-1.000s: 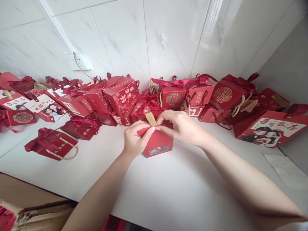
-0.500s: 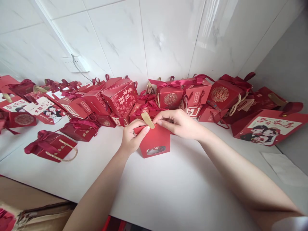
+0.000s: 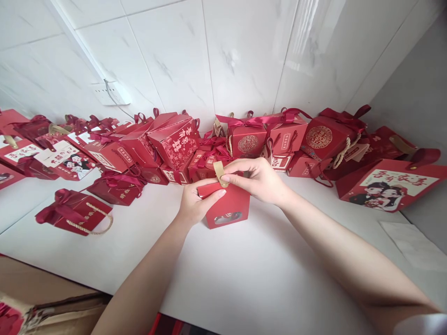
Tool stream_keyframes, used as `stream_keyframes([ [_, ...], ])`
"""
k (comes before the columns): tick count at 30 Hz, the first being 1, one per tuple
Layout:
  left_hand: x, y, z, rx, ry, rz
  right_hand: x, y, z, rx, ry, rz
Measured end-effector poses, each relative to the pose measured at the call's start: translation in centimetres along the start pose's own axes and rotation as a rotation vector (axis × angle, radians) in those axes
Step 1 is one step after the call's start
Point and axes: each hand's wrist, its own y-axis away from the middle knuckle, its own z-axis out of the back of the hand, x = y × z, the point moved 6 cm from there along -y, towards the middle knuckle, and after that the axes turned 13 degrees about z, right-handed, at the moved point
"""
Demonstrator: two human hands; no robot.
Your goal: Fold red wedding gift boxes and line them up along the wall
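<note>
So the person has both hands on one small red gift box (image 3: 228,200), which is right around the middle of the frame, on the white tabletop (image 3: 251,279). It's got a cut-out window (image 3: 227,217) low on the near side, and a gold ribbon loop (image 3: 218,170) sticks up from its top edge.

The left hand (image 3: 193,202) has the box by its upper left corner: thumb lying flat along the near face, fingers going round the back, so pretty much closed on the cardboard. How tight the squeeze is, can't tell. The right hand (image 3: 261,179) is in a pinch, thumb and index finger together at the foot of the gold loop, thumb tip right on the ribbon. Its other fingers curl behind the top of the box, and part of them is hidden.

Behind all that there's a messy row of red boxes (image 3: 178,144) stacked along the tiled wall (image 3: 244,56), running across the frame, lots with dark red bows. A dark red box with a rope handle (image 3: 78,211) sits by itself left of centre. Over at the right edge is a bigger box with a cartoon couple (image 3: 387,186), with a white sheet (image 3: 414,244) just below it in the frame. Lower left corner: an open brown carton (image 3: 45,281) with red stuff inside. Wall socket (image 3: 110,94) in the upper left.
</note>
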Motion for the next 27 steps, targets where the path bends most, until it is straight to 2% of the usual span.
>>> stream_keyframes([
  [5, 0.0, -0.1, 0.4, -0.040, -0.002, 0.001, -0.2, 0.1, 0.3, -0.081, 0.049, -0.003],
  [8, 0.5, -0.6, 0.8, -0.074, -0.029, -0.003, -0.7, 0.1, 0.2, -0.087, 0.028, 0.005],
  [10, 1.4, -1.0, 1.5, -0.163, -0.034, -0.015, -1.7, 0.4, 0.1, -0.100, -0.006, -0.002],
  [13, 3.6, -1.6, 2.7, -0.341, -0.036, -0.041, -4.4, 1.4, -0.3, -0.217, -0.049, -0.067],
  [15, 5.2, -2.0, 3.1, -0.401, -0.026, -0.028, -6.4, 2.5, -1.3, -0.281, -0.081, -0.128],
  [17, 6.7, -2.3, 3.0, -0.398, 0.047, 0.026, -7.8, 3.6, -2.7, -0.288, -0.070, -0.174],
  [20, 8.1, -2.5, 2.4, -0.351, 0.223, 0.117, -8.5, 4.6, -4.1, -0.291, -0.001, -0.191],
  [24, 8.7, -2.3, 1.8, -0.366, 0.344, 0.158, -8.8, 5.1, -4.5, -0.297, 0.041, -0.185],
  [27, 9.3, -2.4, 2.2, -0.369, 0.345, 0.146, -9.3, 5.5, -4.4, -0.281, 0.075, -0.186],
])
